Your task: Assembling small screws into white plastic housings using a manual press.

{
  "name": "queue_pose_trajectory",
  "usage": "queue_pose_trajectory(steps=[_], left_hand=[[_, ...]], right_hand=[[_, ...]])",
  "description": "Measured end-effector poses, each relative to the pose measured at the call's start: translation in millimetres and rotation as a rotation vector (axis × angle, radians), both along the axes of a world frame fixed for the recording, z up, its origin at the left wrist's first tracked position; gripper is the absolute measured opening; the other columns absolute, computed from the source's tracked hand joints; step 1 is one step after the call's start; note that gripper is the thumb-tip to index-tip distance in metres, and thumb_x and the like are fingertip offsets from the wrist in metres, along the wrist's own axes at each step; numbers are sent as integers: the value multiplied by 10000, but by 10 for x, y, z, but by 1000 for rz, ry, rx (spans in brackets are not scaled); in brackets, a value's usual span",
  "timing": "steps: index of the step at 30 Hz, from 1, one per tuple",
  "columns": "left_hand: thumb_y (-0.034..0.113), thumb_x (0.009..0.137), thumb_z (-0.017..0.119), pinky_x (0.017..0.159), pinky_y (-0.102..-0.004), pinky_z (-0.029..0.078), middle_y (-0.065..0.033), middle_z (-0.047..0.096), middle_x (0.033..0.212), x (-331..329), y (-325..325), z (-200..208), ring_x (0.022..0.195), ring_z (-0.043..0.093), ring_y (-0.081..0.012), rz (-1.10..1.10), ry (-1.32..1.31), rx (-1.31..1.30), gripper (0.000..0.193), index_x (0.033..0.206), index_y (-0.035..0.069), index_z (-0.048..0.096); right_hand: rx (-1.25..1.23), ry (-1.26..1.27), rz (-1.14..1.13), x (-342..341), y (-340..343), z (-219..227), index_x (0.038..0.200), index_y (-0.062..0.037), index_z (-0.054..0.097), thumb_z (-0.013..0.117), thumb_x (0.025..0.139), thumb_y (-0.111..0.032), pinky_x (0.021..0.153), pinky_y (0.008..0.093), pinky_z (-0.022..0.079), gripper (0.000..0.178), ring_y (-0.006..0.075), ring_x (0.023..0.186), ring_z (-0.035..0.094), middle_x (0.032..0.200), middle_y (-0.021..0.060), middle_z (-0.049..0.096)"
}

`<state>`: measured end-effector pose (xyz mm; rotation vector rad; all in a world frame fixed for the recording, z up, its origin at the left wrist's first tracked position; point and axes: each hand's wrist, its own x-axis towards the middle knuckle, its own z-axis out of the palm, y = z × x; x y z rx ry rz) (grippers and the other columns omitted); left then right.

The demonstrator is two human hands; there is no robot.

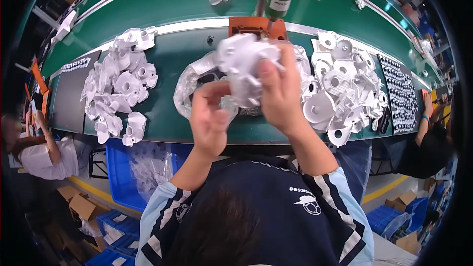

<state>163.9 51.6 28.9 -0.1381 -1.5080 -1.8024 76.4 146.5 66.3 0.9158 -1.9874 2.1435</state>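
Observation:
My right hand [283, 88] grips a white moulded plastic housing [241, 64], raised over the middle of the bench and blurred by motion. Its thumb presses on the side of the housing. My left hand [209, 118] is cupped just to the lower left, fingers curved and apart from the thumb; whether its fingertips touch the housing cannot be made out. Beneath both hands lies a clear plastic bag [187, 88] with dark contents, partly covered. Behind the housing stands a green press [278, 0] with an orange fixture [236, 22] at its base.
Piles of white housings lie at left [123, 83] and right [340, 88]. A black tray [401, 93] of small dark parts is far right, another dark tray [69, 93] far left. A blue bin [120, 177] sits below the bench. Co-workers' arms show at both sides.

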Motion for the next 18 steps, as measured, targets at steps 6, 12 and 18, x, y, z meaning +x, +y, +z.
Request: queue_pose_trajectory(steps=[6,12,18], left_hand=[[105,841,614,636,-235,437,-59,561,804,-174,-329,62,691,534,-104,170,-236,-369,185,963,-3,526],[108,783,578,583,-365,496,-138,594,822,-1225,-751,-66,735,622,-299,223,-133,-1268,131,889,36,551],[105,782,526,582,-366,529,-104,598,843,-1626,-529,-346,724,625,-280,311,-223,-1535,98,861,54,553]], right_hand=[[243,238,97,-202,265,-40,1153,37,445,487,906,-312,832,306,406,429,195,922,530,1056,126,541],[755,590,-186,-549,491,-405,882,-58,606,664,701,-113,634,375,466,197,304,756,572,823,94,563],[744,514,-181,-512,493,-466,865,-77,623,674,700,-116,608,347,474,178,251,694,591,790,67,560]])
